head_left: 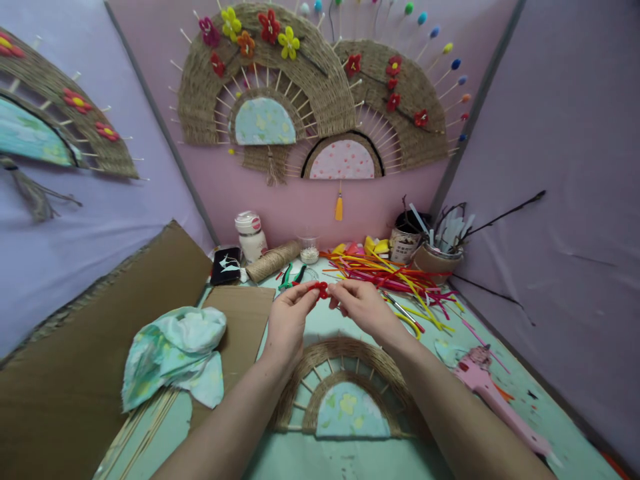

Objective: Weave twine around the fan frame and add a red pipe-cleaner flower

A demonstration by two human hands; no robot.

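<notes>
A small red flower point(323, 290), apparently of fuzzy pipe cleaner, is held up over the table between both hands. My left hand point(295, 310) pinches its left side between thumb and fingers. On the other side, the fingertips of my right hand point(357, 303) are closed at the flower's right edge. Below the hands, a half-round twine-woven fan point(341, 347) with a green floral cloth centre lies flat on the table, partly covered by my forearms.
Red, orange and yellow pipe cleaners point(395, 270) lie at the back right, near a twig-filled pot point(435, 260). A pink glue gun point(495, 400) rests right. Green-handled pliers point(291, 277), a twine roll point(273, 261), crumpled cloth point(175, 350) and cardboard point(100, 307) are left of centre.
</notes>
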